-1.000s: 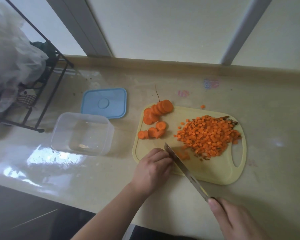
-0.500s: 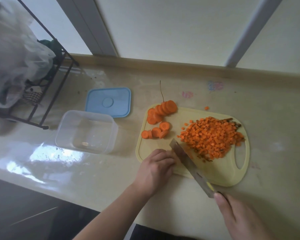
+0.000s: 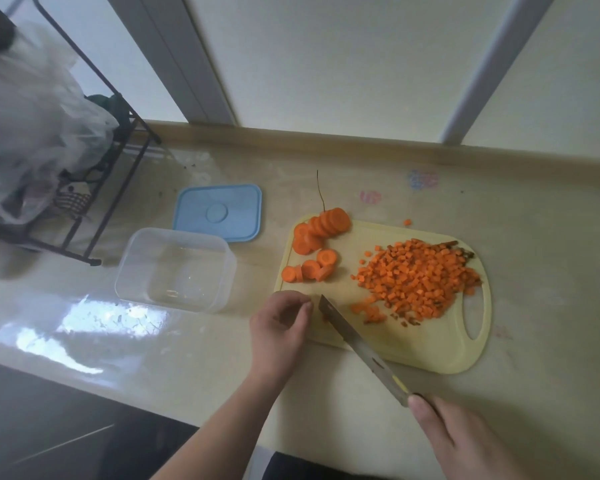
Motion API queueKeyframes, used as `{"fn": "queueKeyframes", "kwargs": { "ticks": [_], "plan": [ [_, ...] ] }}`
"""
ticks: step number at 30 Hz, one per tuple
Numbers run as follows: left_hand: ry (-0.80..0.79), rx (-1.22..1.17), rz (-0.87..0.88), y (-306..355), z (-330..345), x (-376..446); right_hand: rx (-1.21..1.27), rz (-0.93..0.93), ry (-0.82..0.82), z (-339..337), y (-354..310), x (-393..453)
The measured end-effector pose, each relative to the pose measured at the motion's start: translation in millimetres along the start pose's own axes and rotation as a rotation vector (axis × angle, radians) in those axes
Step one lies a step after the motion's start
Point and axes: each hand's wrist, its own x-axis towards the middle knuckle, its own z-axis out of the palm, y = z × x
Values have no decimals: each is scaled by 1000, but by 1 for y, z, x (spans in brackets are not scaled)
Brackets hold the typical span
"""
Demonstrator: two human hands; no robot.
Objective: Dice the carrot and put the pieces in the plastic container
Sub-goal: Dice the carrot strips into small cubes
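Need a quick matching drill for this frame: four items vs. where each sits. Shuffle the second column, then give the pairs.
Items
1. blue lid
2. plastic container
3. carrot slices
4. diced carrot

Places
A. heaped on the board's right side, near its handle hole
B. on the cutting board's far left part
C. flat on the counter, behind the container
D. on the counter left of the board, no carrot in it

Pairs: 1-C, 2-D, 3-B, 4-A

Our left hand reaches forward on a bare forearm, knuckles up, fingers curled under with the fingertips bunched together. Our right hand sits low at the right, its grip closed around a knife handle, thumb laid along the top.
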Motion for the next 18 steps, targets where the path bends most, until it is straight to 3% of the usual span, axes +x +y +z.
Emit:
{"fn": "queueKeyframes", "kwargs": {
  "ticks": [5, 11, 16, 18],
  "plan": [
    [-26, 69, 26, -4, 1, 0, -35, -9, 75, -24, 7, 4],
    [-54, 156, 79, 10, 6, 0, 61, -3, 22, -40, 6, 7],
    [24, -21, -86, 34, 11, 4, -422, -82, 207, -64, -2, -2],
    [62, -80, -54, 46, 8, 6, -624, -168, 275, -74, -6, -2]
  ]
}}
